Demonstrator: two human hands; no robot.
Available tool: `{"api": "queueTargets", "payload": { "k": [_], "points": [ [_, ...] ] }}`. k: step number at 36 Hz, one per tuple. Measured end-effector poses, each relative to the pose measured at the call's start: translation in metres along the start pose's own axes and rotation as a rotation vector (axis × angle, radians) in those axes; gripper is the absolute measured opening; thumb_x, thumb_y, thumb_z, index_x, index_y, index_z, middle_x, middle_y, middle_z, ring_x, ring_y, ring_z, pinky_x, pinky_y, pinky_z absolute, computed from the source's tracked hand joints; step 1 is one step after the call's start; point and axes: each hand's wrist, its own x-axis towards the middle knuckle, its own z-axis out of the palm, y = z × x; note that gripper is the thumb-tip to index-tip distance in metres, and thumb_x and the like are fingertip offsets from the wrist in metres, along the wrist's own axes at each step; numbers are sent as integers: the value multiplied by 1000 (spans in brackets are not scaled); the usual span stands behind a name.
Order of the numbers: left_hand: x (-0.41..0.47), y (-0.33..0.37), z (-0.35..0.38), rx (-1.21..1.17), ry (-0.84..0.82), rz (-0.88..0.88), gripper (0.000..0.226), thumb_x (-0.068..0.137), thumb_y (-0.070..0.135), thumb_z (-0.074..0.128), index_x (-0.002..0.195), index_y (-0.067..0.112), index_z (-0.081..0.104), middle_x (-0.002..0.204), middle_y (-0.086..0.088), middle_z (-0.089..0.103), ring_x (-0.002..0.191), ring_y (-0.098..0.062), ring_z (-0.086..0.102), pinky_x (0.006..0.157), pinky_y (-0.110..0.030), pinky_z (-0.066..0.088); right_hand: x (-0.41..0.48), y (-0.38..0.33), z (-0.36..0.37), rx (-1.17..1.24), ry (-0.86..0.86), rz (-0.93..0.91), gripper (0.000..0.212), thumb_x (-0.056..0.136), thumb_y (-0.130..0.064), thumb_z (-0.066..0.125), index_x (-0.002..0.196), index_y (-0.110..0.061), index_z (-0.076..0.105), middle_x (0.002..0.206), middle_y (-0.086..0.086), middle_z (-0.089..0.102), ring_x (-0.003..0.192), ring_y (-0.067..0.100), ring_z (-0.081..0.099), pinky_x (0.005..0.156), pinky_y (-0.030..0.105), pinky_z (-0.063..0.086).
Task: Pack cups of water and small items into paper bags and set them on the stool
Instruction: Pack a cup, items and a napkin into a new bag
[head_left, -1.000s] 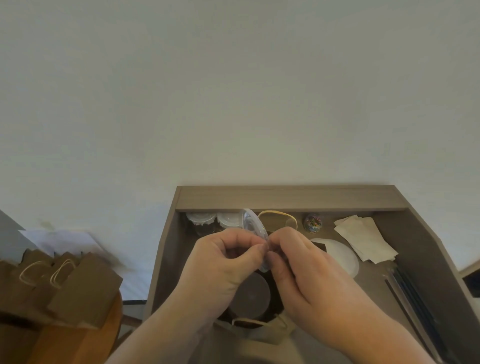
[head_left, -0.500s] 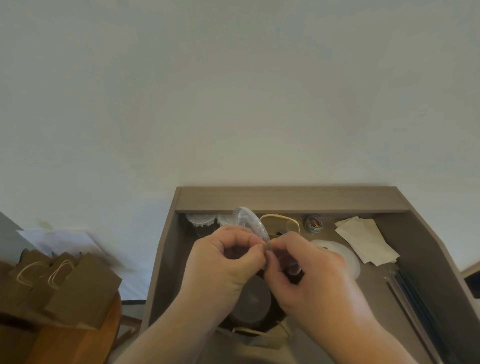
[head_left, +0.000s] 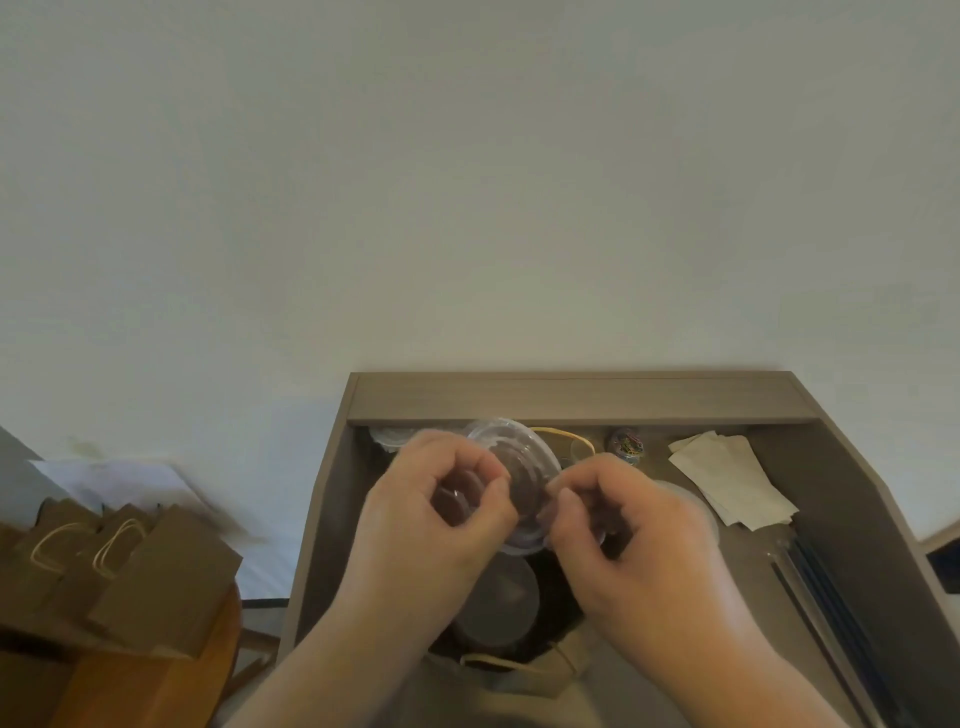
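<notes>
Since a second ago the clear lid (head_left: 524, 480) has turned from nearly edge-on to show its round face, and the hands have drawn slightly apart along its rim. Left hand (head_left: 441, 512) pinches the lid's left edge between thumb and curled fingers; right hand (head_left: 631, 525) pinches the right edge the same way, its fingertips blurred. Whether one lid or a nested pair is held cannot be told. Directly below the grip an open paper bag (head_left: 524, 670) stands with a covered cup (head_left: 498, 605) inside, both largely hidden by the wrists; the bag's handle loops show at its near edge. Just beyond the lid lies a yellowish loop (head_left: 563, 436), partly covered, and to its right a small jar of coloured bits (head_left: 627, 444), too blurred to identify. Behind the left hand a lidded cup (head_left: 387, 439) peeks out, mostly hidden. Right of the right hand a white disc (head_left: 691, 501) is half covered, with paper sheets (head_left: 730, 480) further right and dark sticks (head_left: 826, 597) beyond, cut off at the bottom. All sit on a grey walled desk (head_left: 571, 397). Far left of the grip, folded bags (head_left: 114, 566) rest on the stool (head_left: 150, 686), cropped by the frame edge.
</notes>
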Motion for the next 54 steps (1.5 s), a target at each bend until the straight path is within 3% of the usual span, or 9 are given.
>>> {"api": "queueTargets", "payload": {
  "k": [5,8,13,19,33,37,41,50,54],
  "points": [
    [1,-4,-3,26,104,-101,51,78,58,76,121,49,50,113,24,55,101,2,60,74,-9,52,-1,1,-3,83,-25,46,15,94,-36,58,84,-32,69,74,-1,71,64,16,65,58,30,55],
    [5,-6,-4,-129,-40,-190,58,82,53,75,135,44,51,107,13,73,91,-7,73,73,-23,61,-1,-2,-3,153,-62,58,22,94,-42,57,82,-29,70,69,7,66,58,22,57,52,30,47],
    [3,-2,-4,-242,-146,-157,28,87,39,72,115,37,70,78,0,75,59,-16,72,59,-24,55,5,4,-8,351,-148,120,52,92,-53,50,80,-5,65,59,7,61,54,9,56,55,19,46],
    [4,-8,-3,-247,-185,-146,23,90,38,69,113,41,70,79,3,73,63,-15,70,61,-23,54,5,19,-2,516,-260,131,48,105,-39,46,84,3,57,69,23,60,63,27,58,62,34,46],
    [3,-10,-3,-247,-187,-92,20,97,27,67,113,39,70,72,5,68,61,-11,64,64,-24,52,1,17,-2,264,-211,-16,37,112,-37,40,87,-23,63,75,7,64,70,24,62,67,47,53],
    [4,-12,-6,-201,-181,-79,21,97,31,68,115,42,68,75,4,69,64,-13,66,64,-24,52,1,12,-9,229,-220,-26,35,107,-48,44,83,-35,66,72,0,67,68,17,65,65,33,55],
    [4,-14,-5,-192,-163,-69,26,92,41,67,118,43,67,79,0,71,66,-16,69,66,-28,54,1,10,-11,228,-211,10,29,95,-52,53,88,-31,71,70,1,71,64,13,68,63,25,56],
    [2,-15,-2,-225,-161,-68,22,96,33,68,116,44,67,76,0,68,65,-17,67,70,-38,56,-3,18,-3,305,-248,37,33,108,-40,40,85,-27,61,71,9,69,69,23,64,70,47,53],
    [1,-13,-4,-215,-184,-66,19,98,32,65,113,43,66,72,3,67,64,-13,65,68,-32,54,-2,18,-3,474,-288,81,35,106,-38,42,81,-22,61,71,12,62,68,25,60,66,32,50]
  ]
}}
